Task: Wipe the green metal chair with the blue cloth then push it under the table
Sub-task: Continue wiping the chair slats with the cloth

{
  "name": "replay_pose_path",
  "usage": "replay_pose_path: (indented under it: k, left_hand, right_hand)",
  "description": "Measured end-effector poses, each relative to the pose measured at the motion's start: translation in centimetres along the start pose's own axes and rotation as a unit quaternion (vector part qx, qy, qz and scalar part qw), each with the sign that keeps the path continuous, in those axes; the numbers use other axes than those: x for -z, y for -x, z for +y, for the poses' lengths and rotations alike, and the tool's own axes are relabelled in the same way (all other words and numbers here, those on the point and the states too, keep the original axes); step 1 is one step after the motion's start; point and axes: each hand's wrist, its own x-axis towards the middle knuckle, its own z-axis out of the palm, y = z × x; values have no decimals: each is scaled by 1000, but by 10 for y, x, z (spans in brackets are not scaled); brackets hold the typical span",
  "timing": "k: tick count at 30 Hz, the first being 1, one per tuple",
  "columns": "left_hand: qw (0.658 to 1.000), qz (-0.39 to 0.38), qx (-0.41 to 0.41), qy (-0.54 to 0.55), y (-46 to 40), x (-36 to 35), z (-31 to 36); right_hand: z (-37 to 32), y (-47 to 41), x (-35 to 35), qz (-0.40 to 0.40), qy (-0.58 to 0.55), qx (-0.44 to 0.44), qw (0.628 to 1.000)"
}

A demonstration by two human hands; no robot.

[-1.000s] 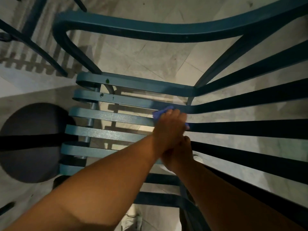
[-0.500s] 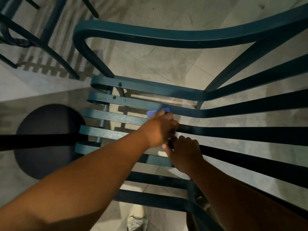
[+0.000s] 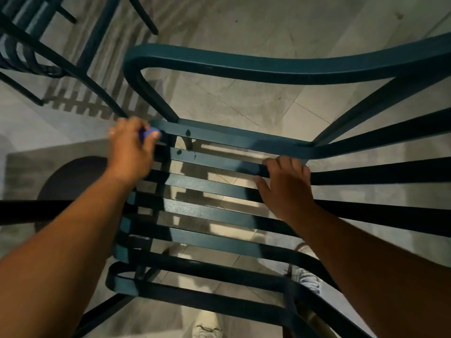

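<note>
Left hand (image 3: 130,148) pinching blue cloth (image 3: 149,133) at green chair (image 3: 219,211) slat end, right hand (image 3: 285,185) fingers relaxed on slats

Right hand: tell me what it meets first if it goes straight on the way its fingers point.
The right hand points up-frame across the seat. Next in line is likely the seat slat just past its fingertips, part of the green metal chair; depth is uncertain.
</note>
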Motion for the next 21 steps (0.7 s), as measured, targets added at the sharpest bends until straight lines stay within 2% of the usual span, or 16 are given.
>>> replay_pose_path:
  k: [2,5,8,12,16,18,21]
  left_hand:
    - [995,-30,0,-95,-2,-37,14]
    - [984,5,-46,-171,6,-80,40]
    - [977,-15,-113,-178,18,-109,63]
    - [965,-70,-150,-201,36,-137,96]
    - [964,-55,-214,-145,36,-137,84]
    - [968,-60,-210,-127,33,-122,62]
    - [975,-36,-147,-163,25,-87,23]
  right_hand:
    - [7,-14,1,-82,29,1,996]
    - [12,-30,-3,-180,31,-21,983]
    - [15,-36,-6,-193,27,-9,981]
    - [16,-42,-6,-214,30,-7,976]
    - [21,-49,-8,-262,11,-3,965]
    - [24,-53,-7,-276,-7,2,961]
    - [26,-55,-9,-284,-18,3,959]
